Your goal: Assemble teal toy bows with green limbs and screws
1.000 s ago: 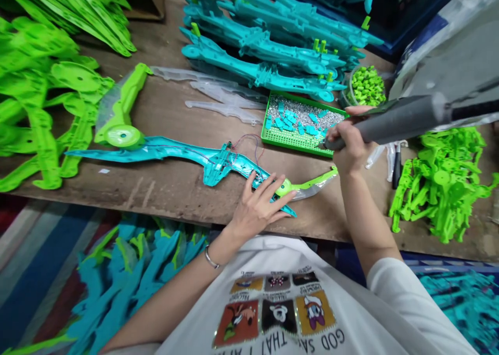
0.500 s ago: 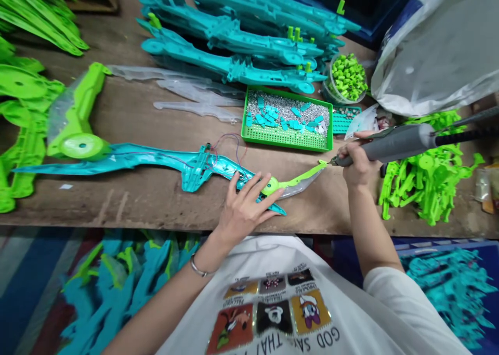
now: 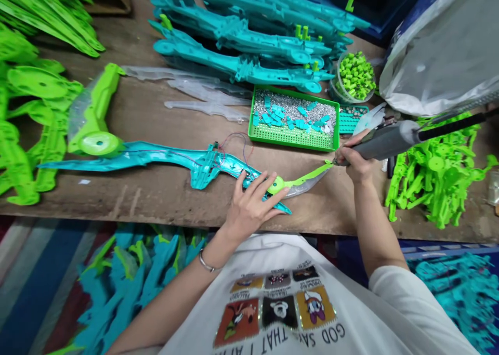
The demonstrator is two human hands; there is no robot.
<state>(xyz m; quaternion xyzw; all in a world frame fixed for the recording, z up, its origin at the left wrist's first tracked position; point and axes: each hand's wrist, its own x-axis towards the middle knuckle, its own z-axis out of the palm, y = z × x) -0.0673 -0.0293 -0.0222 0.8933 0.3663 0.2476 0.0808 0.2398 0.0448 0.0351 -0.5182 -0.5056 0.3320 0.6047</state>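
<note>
A long teal plastic toy bow point(image 3: 167, 155) lies across the table, thin wires running along it. Green arms with clear plastic pieces join its two ends. My left hand point(image 3: 253, 201) rests flat on its right part, fingers spread beside the round green joint point(image 3: 276, 185). In my right hand point(image 3: 356, 160) is a grey electric screwdriver point(image 3: 388, 141), gripped near its nose. Its tip meets the outer end of the right green arm point(image 3: 312, 175); whether a screw is under it is too small to tell.
Behind the bow stands a green tray point(image 3: 294, 142) of screws and small teal pieces. A tub of green pieces point(image 3: 356, 74) is beyond it. Teal bow bodies point(image 3: 241, 69) are stacked at the back. Green parts lie piled left point(image 3: 42, 110) and right point(image 3: 436, 173).
The whole view has shifted a little, so everything appears further right. My left hand still lies on the bow, and the screwdriver stays at the end of the green arm.
</note>
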